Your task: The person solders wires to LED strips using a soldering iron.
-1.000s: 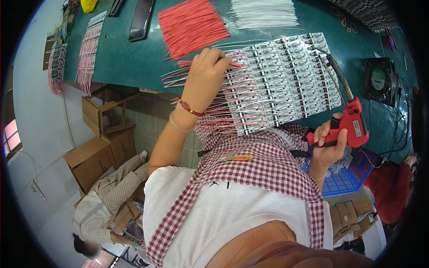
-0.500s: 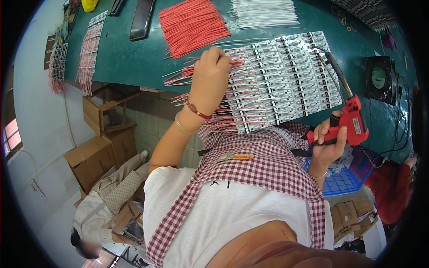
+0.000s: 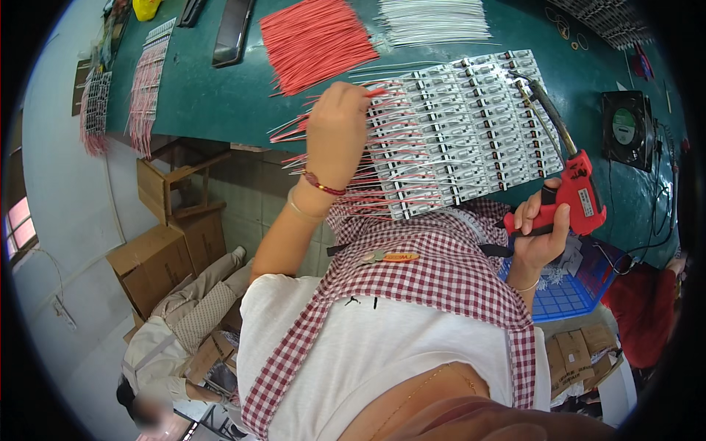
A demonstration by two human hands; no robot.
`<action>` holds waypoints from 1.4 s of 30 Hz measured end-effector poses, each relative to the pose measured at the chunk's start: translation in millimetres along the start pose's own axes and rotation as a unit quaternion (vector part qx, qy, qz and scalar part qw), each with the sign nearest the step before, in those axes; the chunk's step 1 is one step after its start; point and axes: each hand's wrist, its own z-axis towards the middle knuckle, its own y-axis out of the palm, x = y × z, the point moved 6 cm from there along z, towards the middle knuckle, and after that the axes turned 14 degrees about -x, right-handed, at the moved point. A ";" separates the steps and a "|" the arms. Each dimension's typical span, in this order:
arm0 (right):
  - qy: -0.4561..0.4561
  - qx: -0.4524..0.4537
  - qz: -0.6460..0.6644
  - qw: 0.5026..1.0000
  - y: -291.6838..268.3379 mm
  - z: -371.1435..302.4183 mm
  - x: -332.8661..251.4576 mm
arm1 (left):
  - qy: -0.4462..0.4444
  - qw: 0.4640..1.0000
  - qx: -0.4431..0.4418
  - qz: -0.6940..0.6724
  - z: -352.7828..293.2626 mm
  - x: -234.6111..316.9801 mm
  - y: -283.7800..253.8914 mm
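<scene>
My right hand point(image 3: 543, 234) is wrapped round the grip of a red and black soldering gun point(image 3: 585, 192), its metal tip over the right end of a panel. The panel is a sheet of joined white circuit boards point(image 3: 471, 121) in rows, with small dark parts on them. Along its left edge stick out many red and white wires point(image 3: 401, 192). Over the upper left corner is my left hand point(image 3: 338, 121), back upward, its fingers closed. Short red wires point(image 3: 376, 92) poke out past its fingertips; my hand hides most of their length.
A pile of red wires point(image 3: 316, 44) and a pile of white wires point(image 3: 434, 20) lie at the back of the green table point(image 3: 198, 95). A phone point(image 3: 234, 33), finished-looking wired strips point(image 3: 151, 81) and a black fan point(image 3: 626, 131) are farther out. A blue basket point(image 3: 562, 298) stands below right.
My left hand has shifted slightly left, and the red wires at its fingertips moved with it. The soldering gun in my right hand has barely moved.
</scene>
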 end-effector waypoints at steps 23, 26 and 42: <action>0.008 0.009 -0.005 1.000 -1.3 -1.7 2.8 | -0.023 0.988 -0.151 0.008 -0.2 -26.4 -6.8; 0.007 0.015 0.001 1.000 -1.6 -1.4 3.3 | -0.017 0.985 -0.165 0.046 -0.2 -25.6 -15.4; 0.004 -0.003 0.007 1.000 3.8 -0.5 0.2 | 0.028 0.982 -0.067 0.173 66.3 -76.7 -37.7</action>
